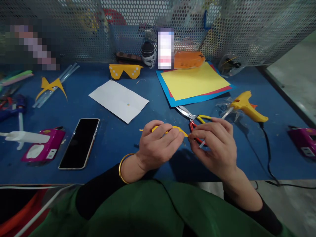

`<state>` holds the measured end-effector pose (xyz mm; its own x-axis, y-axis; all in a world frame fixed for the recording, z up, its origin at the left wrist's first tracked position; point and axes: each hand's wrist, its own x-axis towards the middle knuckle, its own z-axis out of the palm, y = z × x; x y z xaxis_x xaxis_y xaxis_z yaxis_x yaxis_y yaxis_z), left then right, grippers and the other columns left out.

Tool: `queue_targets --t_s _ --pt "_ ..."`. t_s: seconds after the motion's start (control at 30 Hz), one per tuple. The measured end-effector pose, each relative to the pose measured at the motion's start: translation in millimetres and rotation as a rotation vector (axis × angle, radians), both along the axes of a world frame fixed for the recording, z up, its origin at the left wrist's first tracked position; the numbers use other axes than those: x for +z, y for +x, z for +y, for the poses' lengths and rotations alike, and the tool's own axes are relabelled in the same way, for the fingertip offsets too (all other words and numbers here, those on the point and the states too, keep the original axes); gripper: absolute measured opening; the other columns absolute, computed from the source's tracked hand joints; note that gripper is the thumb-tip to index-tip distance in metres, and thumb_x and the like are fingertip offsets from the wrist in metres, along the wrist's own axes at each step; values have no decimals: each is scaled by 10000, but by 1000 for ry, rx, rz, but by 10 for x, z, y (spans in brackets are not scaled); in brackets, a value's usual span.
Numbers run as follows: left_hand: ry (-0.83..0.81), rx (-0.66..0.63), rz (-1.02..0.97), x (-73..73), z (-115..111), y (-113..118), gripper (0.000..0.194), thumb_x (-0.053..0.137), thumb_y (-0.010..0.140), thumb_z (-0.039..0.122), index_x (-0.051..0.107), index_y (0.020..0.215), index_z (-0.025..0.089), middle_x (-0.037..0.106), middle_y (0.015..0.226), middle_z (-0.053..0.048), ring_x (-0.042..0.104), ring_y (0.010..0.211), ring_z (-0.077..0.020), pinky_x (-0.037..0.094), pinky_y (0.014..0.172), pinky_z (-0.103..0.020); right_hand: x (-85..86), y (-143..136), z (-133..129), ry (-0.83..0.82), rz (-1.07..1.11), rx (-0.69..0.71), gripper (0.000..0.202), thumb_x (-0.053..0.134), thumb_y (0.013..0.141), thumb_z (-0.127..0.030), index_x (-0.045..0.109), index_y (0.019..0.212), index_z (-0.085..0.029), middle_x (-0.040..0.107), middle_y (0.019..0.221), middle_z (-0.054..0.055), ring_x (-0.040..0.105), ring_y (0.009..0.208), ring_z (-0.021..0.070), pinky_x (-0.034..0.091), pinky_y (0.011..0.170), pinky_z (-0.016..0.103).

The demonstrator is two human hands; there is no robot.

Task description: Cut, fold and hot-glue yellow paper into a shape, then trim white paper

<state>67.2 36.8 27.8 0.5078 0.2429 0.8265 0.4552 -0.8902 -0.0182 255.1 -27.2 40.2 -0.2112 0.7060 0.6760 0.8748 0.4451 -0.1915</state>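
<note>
My left hand (160,143), with a gold bangle at the wrist, is closed around a yellow paper piece (176,128) that shows above the fingers and at both sides. The fingertips of my right hand (213,143) pinch together at the right end of this piece. A short translucent stick (202,143) pokes out from between the right fingers. Red and yellow handled scissors (190,116) lie just beyond my right hand, partly hidden by it, with their blades pointing to the back left.
White paper (118,100), yellow paper glasses (125,71) and coloured sheets (195,82) lie further back. A yellow glue gun (249,107) with a black cable is right; a black-screened phone (80,143) and purple power socket (44,144) are left. A mesh panel (128,36) bounds the back.
</note>
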Motion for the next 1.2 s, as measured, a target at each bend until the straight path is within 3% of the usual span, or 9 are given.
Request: queue_targets --t_s 0.13,0.2,0.4,0.57,0.7,0.77,0.87,1.03,1.2 --pt "-192 11 2 22 6 8 112 657 877 111 686 913 213 763 821 16 658 796 -164 433 840 -373 2 2 -74 -169 279 29 529 678 849 -166 529 1342 -287 718 1118 55 685 1028 261 406 1073 541" --pt "-374 20 -50 28 12 16 92 669 869 137 690 847 224 744 774 20 650 776 -167 435 829 -386 2 -21 -108 -192 528 -40 589 673 864 -171 498 1409 -308 723 1118 52 684 1050 273 437 1050 547" --pt "-1190 -66 -367 81 44 36 92 686 795 152 697 721 206 731 736 3 623 671 -131 498 638 -286 -38 -36 -76 -138 845 -277 129 752 823 -208 687 886 -298 677 819 6 653 791 233 531 762 426" --pt "-1671 -178 -566 106 53 58 56 743 740 228 723 741 176 722 706 -5 621 617 -118 503 559 -243 -40 -16 50 -191 846 -301 120 770 796 -215 714 697 -254 681 663 -30 626 637 166 494 623 317" --pt "-1637 -143 -549 100 42 64 49 741 734 218 727 733 172 727 709 -14 623 612 -119 495 536 -233 8 -60 190 -395 869 -231 244 615 924 -305 725 720 -229 709 659 -13 660 634 143 524 654 296" --pt "-1546 -103 -487 97 38 59 44 731 751 214 734 730 176 735 718 -18 626 623 -123 490 532 -233 13 -102 245 -495 940 -164 120 679 875 -324 732 912 -223 747 746 -1 695 706 158 547 707 315" --pt "-1414 -54 -391 87 34 53 59 707 778 194 742 730 188 746 731 -19 646 654 -137 497 553 -248 -20 -171 279 -605 1047 -89 357 796 750 -315 679 1068 -202 744 778 -1 693 724 166 554 703 329" --pt "-1241 -28 -309 48 35 57 90 703 777 158 737 708 205 744 718 -12 653 668 -146 525 623 -281 -64 -240 257 -589 1064 -89 348 786 728 -269 674 1048 -189 685 720 -22 660 708 152 546 701 330" --pt "-1291 -15 -330 27 40 62 74 705 773 171 743 718 202 747 717 -15 653 657 -146 495 556 -261 -44 -212 236 -588 1068 -55 392 753 778 -297 655 1145 -199 742 873 31 708 871 198 565 806 378"
